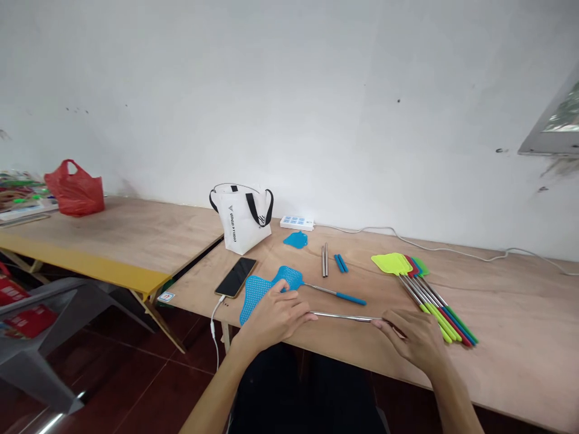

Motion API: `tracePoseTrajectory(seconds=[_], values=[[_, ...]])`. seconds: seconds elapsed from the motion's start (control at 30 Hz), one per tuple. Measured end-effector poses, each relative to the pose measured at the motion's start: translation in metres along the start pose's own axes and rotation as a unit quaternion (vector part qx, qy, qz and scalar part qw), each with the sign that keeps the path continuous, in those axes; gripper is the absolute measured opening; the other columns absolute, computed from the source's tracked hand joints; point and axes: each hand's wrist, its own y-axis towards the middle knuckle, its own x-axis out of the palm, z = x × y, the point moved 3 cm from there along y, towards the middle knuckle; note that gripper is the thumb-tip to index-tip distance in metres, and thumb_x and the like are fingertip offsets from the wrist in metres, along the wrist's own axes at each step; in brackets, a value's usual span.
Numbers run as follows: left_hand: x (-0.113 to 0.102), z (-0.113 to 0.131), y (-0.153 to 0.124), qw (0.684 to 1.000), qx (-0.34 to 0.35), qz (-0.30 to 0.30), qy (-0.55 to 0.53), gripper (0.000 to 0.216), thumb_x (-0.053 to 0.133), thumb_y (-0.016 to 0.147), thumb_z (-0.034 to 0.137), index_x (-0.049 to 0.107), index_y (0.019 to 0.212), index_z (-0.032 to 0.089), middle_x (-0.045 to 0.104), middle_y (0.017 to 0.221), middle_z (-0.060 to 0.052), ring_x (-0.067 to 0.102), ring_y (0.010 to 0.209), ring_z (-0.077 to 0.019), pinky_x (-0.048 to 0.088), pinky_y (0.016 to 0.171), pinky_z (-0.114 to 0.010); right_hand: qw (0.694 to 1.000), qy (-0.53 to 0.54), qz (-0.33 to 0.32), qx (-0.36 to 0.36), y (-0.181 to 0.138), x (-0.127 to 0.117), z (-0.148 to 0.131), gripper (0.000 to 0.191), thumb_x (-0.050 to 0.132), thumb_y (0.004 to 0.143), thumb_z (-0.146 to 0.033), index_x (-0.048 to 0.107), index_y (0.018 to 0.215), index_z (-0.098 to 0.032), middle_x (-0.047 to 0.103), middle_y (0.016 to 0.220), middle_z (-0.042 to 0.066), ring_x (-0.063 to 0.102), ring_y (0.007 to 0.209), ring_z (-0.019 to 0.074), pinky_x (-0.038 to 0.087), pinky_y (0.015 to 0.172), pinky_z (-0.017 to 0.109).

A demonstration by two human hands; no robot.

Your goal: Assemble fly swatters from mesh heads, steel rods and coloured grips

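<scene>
Metal rod (pixel 346 316): it stretched between the two hands near the front edge of the table (pixel 511 343).
Left hand (pixel 279 313): it gripped the rod's left end, fingers curled over.
Right hand (pixel 411 337): it gripped the rod's right end; what lay under the palm was hidden.
Near blue mesh head (pixel 253 295): it lay beside the left hand, at the table edge; whether it joined the rod could not be told.
Bending risk: a crooked pull or push from both ends could probably have kinked the thin rod.
Slipping risk: the smooth metal might have slid through a loose grip, jerking the hands apart.
Blue swatter (pixel 323 289): it lay just beyond the rod, so a wide swing of the left hand might have knocked it.
Blue tubes (pixel 341 263): a bump to the table could have set them rolling, being round.
Phone cable (pixel 212 328): it hung over the edge; a snagging forearm could have dragged the phone (pixel 236 277) down.
</scene>
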Motion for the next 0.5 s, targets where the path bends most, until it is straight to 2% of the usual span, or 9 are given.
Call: tracePoseTrajectory(seconds=[0.13,0.27,0.43,0.5], values=[[0.01,-0.001,0.004,1.0,-0.002,-0.017,-0.023,0.043,0.038,0.11,0.036,0.059,0.076,0.019,0.06,0.065,0.002,0.053,0.067,-0.0149,0.034,0.08,-0.035,1.0,0.003,-0.006,0.009,-0.007,-0.01,0.016,0.045,0.051,0.101,-0.043,0.063,0.064,-0.022,0.057,0.054,-0.002,0.052,0.049,0.0102,0.031,0.056,0.026],[0.016,-0.008,0.001,0.999,-0.01,-0.028,-0.014,0.043,0.038,0.109,0.038,0.059,0.077,0.019,0.059,0.066,0.002,0.054,0.068,-0.0155,0.034,0.083,-0.035,0.999,0.03,-0.018,0.031,-0.014,-0.004,0.034,0.039,0.056,0.099,-0.043,0.068,0.069,-0.021,0.065,0.06,0.0,0.056,0.051,0.0111,0.035,0.056,0.026],[0.021,-0.035,-0.013,0.997,-0.041,-0.054,-0.021,0.043,0.038,0.109,0.038,0.064,0.079,0.02,0.063,0.067,0.003,0.056,0.069,-0.0151,0.034,0.084,-0.034,0.991,0.082,-0.01,0.104,-0.037,0.018,0.083,0.039,0.054,0.098,-0.05,0.074,0.077,-0.024,0.074,0.074,0.005,0.068,0.066,0.0182,0.047,0.065,0.029],[0.019,-0.047,-0.018,0.995,-0.062,-0.059,-0.043,0.042,0.04,0.109,0.038,0.068,0.082,0.021,0.066,0.07,0.003,0.058,0.069,-0.0144,0.035,0.087,-0.034,0.987,0.068,0.016,0.142,-0.051,0.02,0.105,0.042,0.056,0.094,-0.058,0.075,0.076,-0.025,0.076,0.078,0.006,0.069,0.071,0.0221,0.049,0.071,0.033]])
